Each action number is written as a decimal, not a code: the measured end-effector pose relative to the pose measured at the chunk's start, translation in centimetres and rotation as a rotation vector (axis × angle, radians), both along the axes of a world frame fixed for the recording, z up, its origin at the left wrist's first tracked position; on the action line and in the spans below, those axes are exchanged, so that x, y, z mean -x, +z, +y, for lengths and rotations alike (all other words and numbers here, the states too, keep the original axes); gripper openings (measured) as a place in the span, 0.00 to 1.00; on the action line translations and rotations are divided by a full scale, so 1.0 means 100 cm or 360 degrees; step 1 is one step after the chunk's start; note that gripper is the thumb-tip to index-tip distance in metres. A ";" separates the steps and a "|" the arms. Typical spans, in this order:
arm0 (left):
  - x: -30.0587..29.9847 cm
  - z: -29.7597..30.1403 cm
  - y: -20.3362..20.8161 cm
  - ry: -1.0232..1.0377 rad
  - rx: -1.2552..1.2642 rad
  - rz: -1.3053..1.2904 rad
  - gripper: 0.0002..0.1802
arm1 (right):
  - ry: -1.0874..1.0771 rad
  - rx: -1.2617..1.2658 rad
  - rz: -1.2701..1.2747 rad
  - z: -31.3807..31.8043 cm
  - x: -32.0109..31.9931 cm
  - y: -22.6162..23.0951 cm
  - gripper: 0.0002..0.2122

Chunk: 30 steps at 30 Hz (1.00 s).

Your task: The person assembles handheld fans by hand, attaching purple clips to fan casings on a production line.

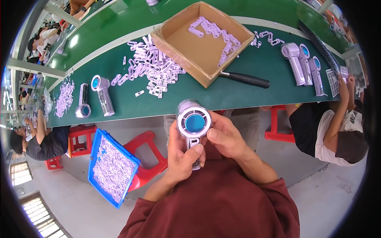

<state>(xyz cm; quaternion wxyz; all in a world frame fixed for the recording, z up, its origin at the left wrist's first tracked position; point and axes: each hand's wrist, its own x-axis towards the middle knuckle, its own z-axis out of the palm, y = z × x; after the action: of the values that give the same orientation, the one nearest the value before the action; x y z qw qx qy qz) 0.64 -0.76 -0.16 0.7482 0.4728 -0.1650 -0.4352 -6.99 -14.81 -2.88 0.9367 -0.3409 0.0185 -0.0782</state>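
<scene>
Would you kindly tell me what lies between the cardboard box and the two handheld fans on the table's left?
The head view shows a heap of small lilac parts there, between the cardboard box and the two handheld fans.

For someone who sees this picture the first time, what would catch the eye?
Probably the lilac device with a blue centre, mid-picture, in the left hand, the right hand at its head. Then the cardboard box on the green table, lilac pieces heaped at its left. The blue tray stands out lower left.
</scene>
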 end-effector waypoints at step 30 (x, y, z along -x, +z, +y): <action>-0.001 0.003 -0.010 0.0024 -0.0574 -0.0993 0.31 | -0.1947 0.2649 0.1853 -0.319 0.188 0.089 0.20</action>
<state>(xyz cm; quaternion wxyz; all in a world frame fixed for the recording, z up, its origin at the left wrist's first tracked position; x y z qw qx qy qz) 0.77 -0.42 -1.14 0.5696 0.7085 -0.3025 -0.2865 -25.75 -46.70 6.03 0.0843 -0.7641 0.5454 -0.3342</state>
